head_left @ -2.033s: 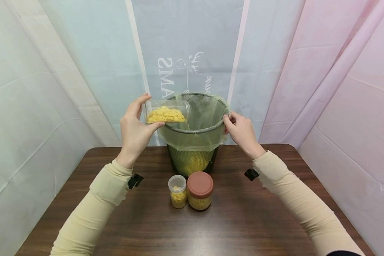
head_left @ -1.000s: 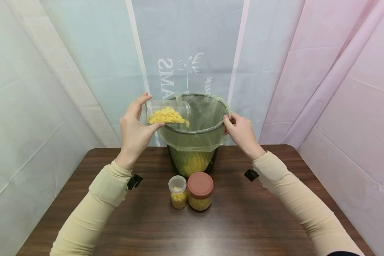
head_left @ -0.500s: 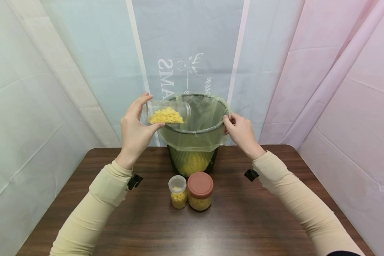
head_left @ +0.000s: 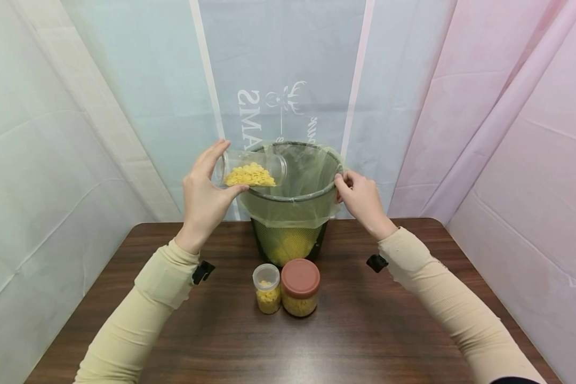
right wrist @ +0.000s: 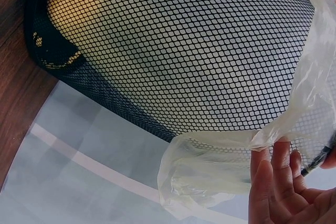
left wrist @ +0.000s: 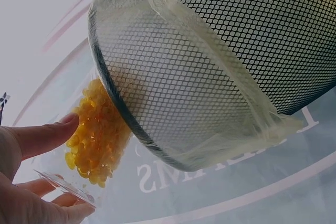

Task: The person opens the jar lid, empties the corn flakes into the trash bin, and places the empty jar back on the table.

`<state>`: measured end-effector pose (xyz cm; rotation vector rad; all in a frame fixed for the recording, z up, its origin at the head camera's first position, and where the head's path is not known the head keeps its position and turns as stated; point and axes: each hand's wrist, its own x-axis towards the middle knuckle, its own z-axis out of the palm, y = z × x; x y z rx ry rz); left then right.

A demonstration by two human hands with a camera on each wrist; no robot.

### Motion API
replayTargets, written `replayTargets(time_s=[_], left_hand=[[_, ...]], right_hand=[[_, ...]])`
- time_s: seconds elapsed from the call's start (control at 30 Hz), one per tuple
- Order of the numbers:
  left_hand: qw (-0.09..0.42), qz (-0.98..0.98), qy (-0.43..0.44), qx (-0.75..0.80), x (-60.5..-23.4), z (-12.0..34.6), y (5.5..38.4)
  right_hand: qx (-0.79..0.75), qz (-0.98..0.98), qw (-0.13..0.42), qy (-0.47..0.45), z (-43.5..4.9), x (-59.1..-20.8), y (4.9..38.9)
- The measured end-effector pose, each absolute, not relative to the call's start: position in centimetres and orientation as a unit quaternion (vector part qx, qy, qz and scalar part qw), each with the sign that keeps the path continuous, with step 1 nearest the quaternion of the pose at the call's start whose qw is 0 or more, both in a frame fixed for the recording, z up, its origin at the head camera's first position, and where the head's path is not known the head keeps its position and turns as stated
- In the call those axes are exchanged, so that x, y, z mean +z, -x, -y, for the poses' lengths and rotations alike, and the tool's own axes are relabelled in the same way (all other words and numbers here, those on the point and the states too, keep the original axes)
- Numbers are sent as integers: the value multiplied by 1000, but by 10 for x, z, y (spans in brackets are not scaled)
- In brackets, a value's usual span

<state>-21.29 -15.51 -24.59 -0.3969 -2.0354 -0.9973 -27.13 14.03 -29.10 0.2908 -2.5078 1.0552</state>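
Note:
On its side at the left rim of a black mesh waste bin (head_left: 312, 248) lies a clear plastic jar (head_left: 264, 157), its mouth toward the bin's opening. My left hand (head_left: 202, 194) grips it by the bottom end, thumb below and fingers above. A heap of yellow flakes (head_left: 250, 176) rests inside; the left wrist view shows these flakes (left wrist: 97, 140) against the bin's rim. A pale green bin liner (head_left: 290, 214) is folded over the rim. My right hand (head_left: 362, 200) pinches the right rim with the liner; in the right wrist view its fingers (right wrist: 283, 174) lie under the liner's edge.
In front of the bin stand a small clear jar (head_left: 268, 298) with yellow flakes and a wider jar with a red lid (head_left: 301, 277), side by side. The dark wooden table (head_left: 211, 330) bears them. Fabric curtains (head_left: 139, 80) surround the table.
The heap in the jar has shrunk slightly; a few flakes were at the jar's mouth one second ago and are gone from there. The jar has shifted marginally right. The right hand stays put.

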Motion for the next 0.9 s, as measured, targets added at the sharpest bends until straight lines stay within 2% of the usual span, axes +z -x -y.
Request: replayTargets(time_s=[0.9], left_hand=[[430,791,156,-407,-247,155,216]], right_hand=[[376,899,202,-102,-140,-292,270]])
